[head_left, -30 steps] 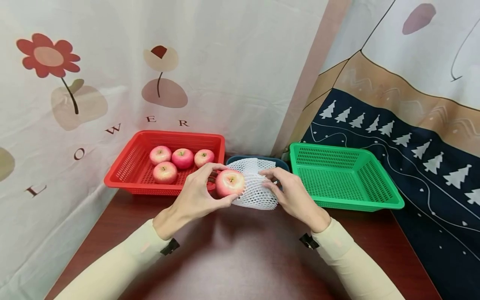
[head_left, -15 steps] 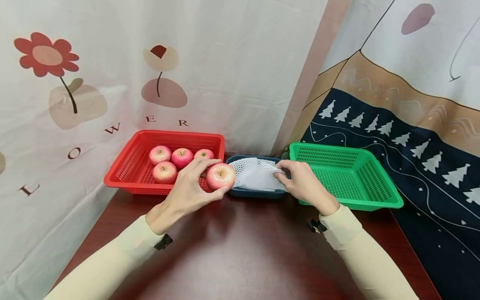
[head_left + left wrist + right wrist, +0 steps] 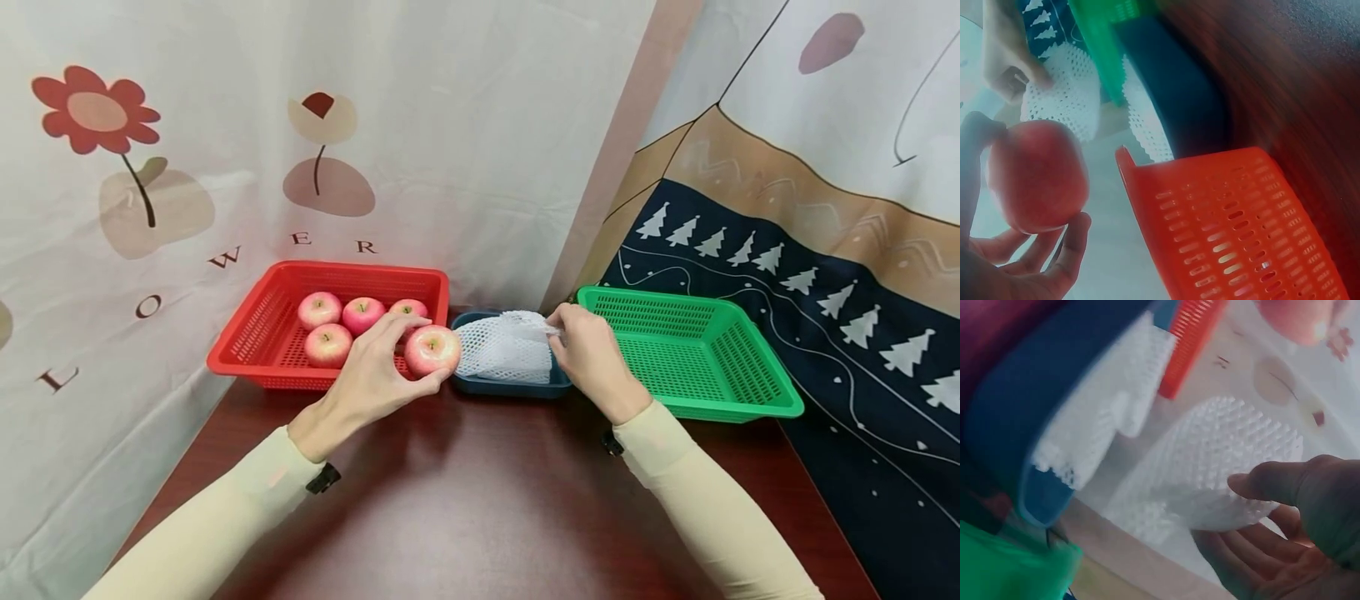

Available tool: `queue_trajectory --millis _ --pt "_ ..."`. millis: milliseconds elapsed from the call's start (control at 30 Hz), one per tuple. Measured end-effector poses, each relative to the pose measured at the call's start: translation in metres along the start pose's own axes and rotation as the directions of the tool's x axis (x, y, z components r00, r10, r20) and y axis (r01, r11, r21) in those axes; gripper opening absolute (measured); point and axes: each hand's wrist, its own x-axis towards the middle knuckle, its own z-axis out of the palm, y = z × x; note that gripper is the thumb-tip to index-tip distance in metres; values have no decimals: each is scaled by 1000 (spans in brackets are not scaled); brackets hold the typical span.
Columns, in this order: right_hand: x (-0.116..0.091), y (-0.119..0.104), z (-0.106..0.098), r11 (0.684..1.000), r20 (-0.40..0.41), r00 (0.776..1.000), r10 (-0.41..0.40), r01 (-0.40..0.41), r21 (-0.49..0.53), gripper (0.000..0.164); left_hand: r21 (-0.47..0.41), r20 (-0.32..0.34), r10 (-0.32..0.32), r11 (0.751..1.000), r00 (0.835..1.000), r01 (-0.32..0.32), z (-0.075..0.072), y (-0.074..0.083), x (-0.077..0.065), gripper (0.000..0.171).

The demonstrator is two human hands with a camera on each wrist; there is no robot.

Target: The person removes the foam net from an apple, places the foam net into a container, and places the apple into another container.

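In the head view my left hand (image 3: 363,392) holds a red-and-yellow apple (image 3: 432,352) between thumb and fingers, in front of the red basket's right corner. The left wrist view shows the apple (image 3: 1040,178) from its side, raised above the basket rim. My right hand (image 3: 596,358) pinches the edge of a white foam net sleeve (image 3: 528,325) over the small dark blue basket (image 3: 517,389). In the right wrist view this sleeve (image 3: 1229,444) hangs apart from more white foam nets (image 3: 1094,412) lying in the blue basket.
The red basket (image 3: 262,371) at left holds several apples (image 3: 328,345). A green basket (image 3: 720,407) stands at right, close beside the blue one. All rest on a dark red-brown table (image 3: 480,500), with printed curtains (image 3: 480,150) behind.
My left hand has drawn the apple leftward, away from the foam net. My right hand has moved from beside the apple to over the blue basket's right end, still pinching foam net.
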Motion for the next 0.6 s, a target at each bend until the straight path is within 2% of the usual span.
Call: queue_trajectory --millis 133,267,333,433,600 --pt "-7 -2 21 991 -16 996 -91 89 -96 13 7 -7 -7 1000 1000 7 0 -4 1 71" --pt "-14 -3 39 972 31 989 -142 145 -185 15 7 -1 -24 1000 1000 24 -1 -7 3 71" --pt "-17 -2 46 967 64 987 -149 159 -197 12 5 7 -39 999 999 39 -1 -8 3 71" --pt "-21 6 58 973 100 983 -152 167 -160 11 8 15 -58 998 998 58 -2 -8 4 72" --pt "-24 26 76 990 179 976 -127 135 -32 19 20 21 -84 996 996 84 -5 -9 4 73"
